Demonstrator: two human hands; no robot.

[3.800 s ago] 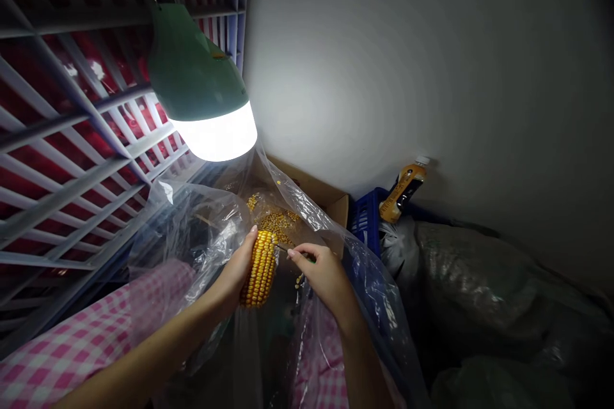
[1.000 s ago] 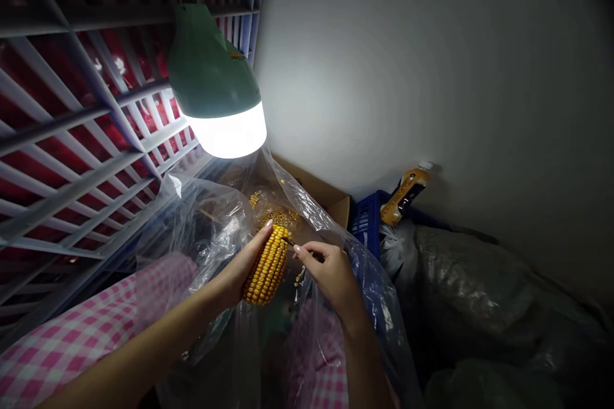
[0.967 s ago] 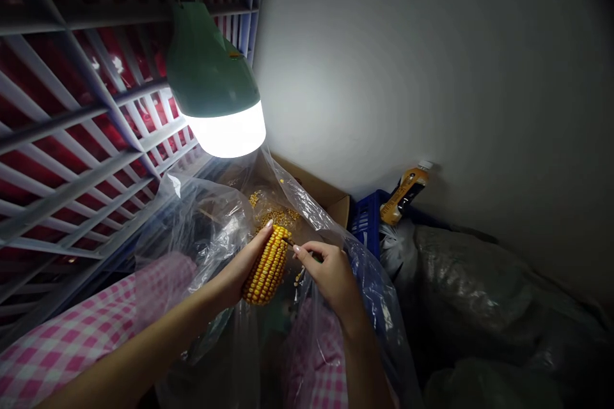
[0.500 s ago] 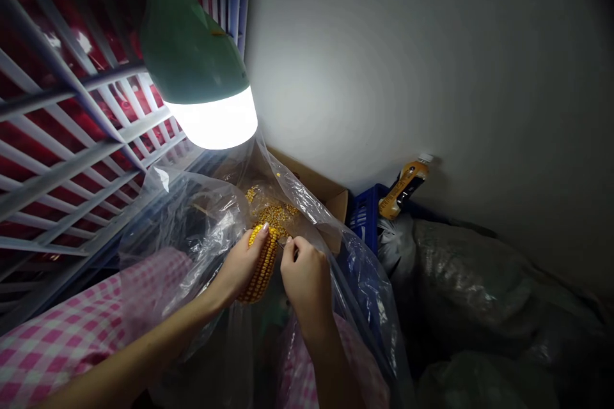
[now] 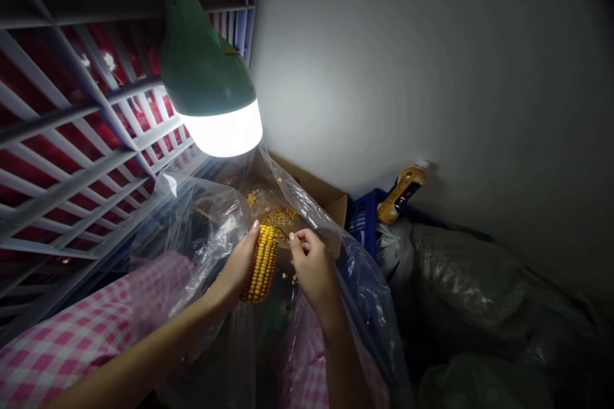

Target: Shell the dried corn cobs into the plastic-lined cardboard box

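My left hand (image 5: pixel 238 265) is wrapped round a yellow corn cob (image 5: pixel 261 264), holding it upright over a clear plastic bag (image 5: pixel 201 230). My right hand (image 5: pixel 309 265) is closed in a pinch just right of the cob's top; what its fingers hold is hidden in this frame. Loose yellow kernels (image 5: pixel 275 216) lie in the bag beyond the cob, and a few hang in the air below my right hand.
A lit green-topped bulb lamp (image 5: pixel 211 92) hangs close above left. A white grille (image 5: pixel 71 153) over red stands at left. A cardboard box (image 5: pixel 326 195), a blue crate (image 5: pixel 364 220), an orange bottle (image 5: pixel 403 190) and dark sacks (image 5: pixel 470 281) lie against the grey wall.
My right hand has worked at the cob's top with a thin tool, moving in against it and back a little. Loose kernels now fall below it. The cob stays in my left hand.
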